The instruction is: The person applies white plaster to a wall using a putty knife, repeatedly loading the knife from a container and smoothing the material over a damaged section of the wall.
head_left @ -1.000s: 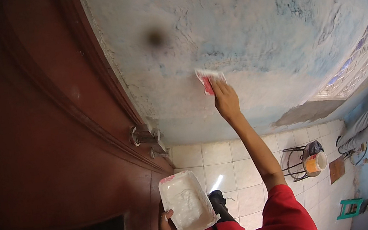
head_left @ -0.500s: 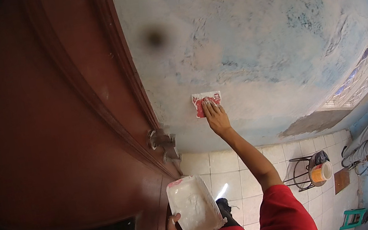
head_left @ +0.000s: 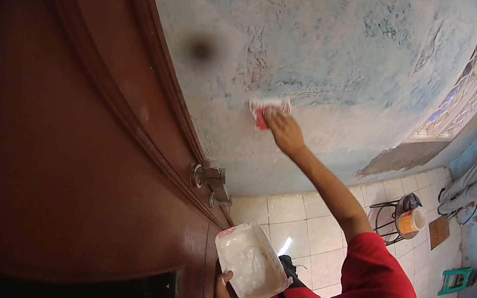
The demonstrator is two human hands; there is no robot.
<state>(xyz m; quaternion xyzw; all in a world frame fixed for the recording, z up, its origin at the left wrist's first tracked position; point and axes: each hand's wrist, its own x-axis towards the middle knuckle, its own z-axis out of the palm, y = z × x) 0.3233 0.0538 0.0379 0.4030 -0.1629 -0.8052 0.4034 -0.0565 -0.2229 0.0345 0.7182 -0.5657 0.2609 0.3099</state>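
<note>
My right hand (head_left: 285,133) grips a red flat scraper (head_left: 261,120) whose white-smeared wide edge lies against the mottled pale-blue and white wall (head_left: 345,42), right of the door frame. My left hand (head_left: 224,288) holds a white rectangular tub (head_left: 246,257) of creamy white paste low in front of my body, thumb on its left rim. The wall shows cracks and rough patches above the scraper. The brown door (head_left: 71,172) fills the left of the view.
A metal latch (head_left: 214,183) juts from the door edge. At right are a window grille (head_left: 456,94), a stool (head_left: 385,220) with a bucket (head_left: 413,220) and dark bag (head_left: 409,201), a green step stool (head_left: 455,280), and another person (head_left: 469,183) on the tiled floor (head_left: 318,235).
My right hand and scraper moved down the wall, then back up a little since half a second ago. The door and tub sit farther right in the view than a second ago.
</note>
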